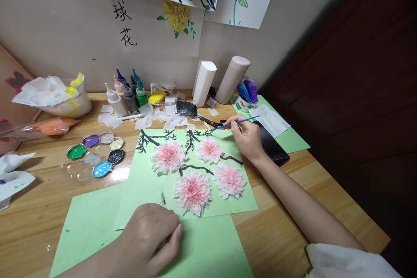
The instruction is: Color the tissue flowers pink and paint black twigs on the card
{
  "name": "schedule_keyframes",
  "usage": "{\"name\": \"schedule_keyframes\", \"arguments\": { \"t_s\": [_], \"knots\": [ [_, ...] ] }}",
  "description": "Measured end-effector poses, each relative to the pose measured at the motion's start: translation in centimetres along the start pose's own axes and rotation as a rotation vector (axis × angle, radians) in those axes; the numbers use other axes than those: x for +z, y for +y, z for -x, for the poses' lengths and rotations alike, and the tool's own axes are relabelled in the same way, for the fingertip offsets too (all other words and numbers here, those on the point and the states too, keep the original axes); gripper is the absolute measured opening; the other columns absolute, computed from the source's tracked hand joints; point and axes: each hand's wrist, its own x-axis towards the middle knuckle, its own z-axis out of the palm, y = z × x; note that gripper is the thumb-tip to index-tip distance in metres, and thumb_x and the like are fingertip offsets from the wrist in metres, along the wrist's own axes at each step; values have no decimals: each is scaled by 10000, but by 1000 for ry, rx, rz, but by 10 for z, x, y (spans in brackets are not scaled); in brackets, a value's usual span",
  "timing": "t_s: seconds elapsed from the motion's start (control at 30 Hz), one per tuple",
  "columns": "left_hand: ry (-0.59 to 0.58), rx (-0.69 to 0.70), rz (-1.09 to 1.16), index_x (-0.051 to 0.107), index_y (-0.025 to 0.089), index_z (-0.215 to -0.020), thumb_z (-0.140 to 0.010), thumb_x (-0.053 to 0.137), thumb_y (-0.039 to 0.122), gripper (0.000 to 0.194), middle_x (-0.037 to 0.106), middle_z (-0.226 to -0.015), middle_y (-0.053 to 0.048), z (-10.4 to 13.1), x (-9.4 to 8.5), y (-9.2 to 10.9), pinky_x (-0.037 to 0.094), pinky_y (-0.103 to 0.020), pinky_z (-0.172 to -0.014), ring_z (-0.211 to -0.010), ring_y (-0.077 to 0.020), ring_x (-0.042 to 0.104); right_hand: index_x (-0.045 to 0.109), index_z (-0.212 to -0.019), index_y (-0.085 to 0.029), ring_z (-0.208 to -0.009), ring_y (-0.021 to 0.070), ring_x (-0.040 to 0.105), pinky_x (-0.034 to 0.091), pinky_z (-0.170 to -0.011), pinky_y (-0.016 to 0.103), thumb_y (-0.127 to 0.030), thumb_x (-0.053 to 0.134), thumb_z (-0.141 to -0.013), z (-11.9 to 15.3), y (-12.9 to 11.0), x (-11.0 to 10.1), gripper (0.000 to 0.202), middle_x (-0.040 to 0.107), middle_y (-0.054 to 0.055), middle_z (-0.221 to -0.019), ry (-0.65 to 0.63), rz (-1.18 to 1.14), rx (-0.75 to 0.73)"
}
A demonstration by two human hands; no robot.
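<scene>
My right hand pinches a thin blue paintbrush, its tip at the upper edge of a light green sheet, near painted black branches. Several pink-and-white ruffled paper flowers are on that sheet, among them a front one and a right one. Curled into a loose fist, my left hand rests at the sheet's lower edge, over a second green sheet underneath. I see nothing in its fingers. A dark smear marks the paper just above it.
Left of the sheet lies a clear palette with several paints. Paint bottles, paper scraps, scissors and two upright containers line the wall. A flat black object lies beside my right wrist. A plastic tub holds tissues.
</scene>
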Motion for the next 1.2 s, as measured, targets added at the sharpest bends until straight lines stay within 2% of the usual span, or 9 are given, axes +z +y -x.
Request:
{"name": "schedule_keyframes", "arguments": {
  "t_s": [0.2,0.37,0.53,0.63,0.77,1.0,1.2],
  "knots": [
    [4,0,6,326,197,-628,-825,370,65,242,378,-489,44,-1,-1,1,230,-261,-449,-429,-112,293,634,-775,-187,-705,159,609,444,-686,279,-214,442,-859,0,0,3,211,662,18,-721,-41,-12,2],
    [3,-3,9,320,198,-630,-826,373,68,241,376,-492,45,-1,0,1,236,-259,-452,-432,-112,291,633,-804,-190,-691,155,616,451,-678,276,-221,450,-863,-1,4,1,195,657,14,-719,-19,-6,18],
    [2,-1,5,321,198,-634,-824,374,69,235,376,-495,45,0,1,0,233,-263,-451,-433,-114,290,625,-836,-187,-697,140,642,466,-659,256,-269,442,-884,-2,9,2,206,653,16,-772,0,-202,69],
    [5,2,4,323,198,-634,-825,375,70,236,377,-494,45,0,0,0,233,-264,-450,-431,-114,289,625,-824,-182,-687,134,641,468,-668,252,-288,449,-885,-2,11,4,214,650,12,-731,-7,-259,102],
    [3,1,5,326,198,-634,-826,373,68,237,382,-493,45,-2,-1,1,236,-262,-449,-430,-113,292,625,-805,-177,-663,133,629,466,-658,249,-298,456,-882,-3,12,5,221,647,8,-669,-16,-255,127],
    [-6,-1,-7,328,198,-632,-824,371,70,234,386,-494,42,0,-1,1,240,-261,-452,-432,-114,299,617,-795,-182,-655,142,633,475,-645,262,-311,468,-871,-5,16,4,211,639,7,-676,0,-229,156],
    [-4,3,-4,331,197,-625,-822,377,69,239,383,-493,42,-1,-1,1,240,-262,-450,-434,-116,298,616,-835,-195,-704,150,638,464,-661,274,-283,429,-892,-2,9,2,215,654,20,-770,12,-173,56]
  ]
}}
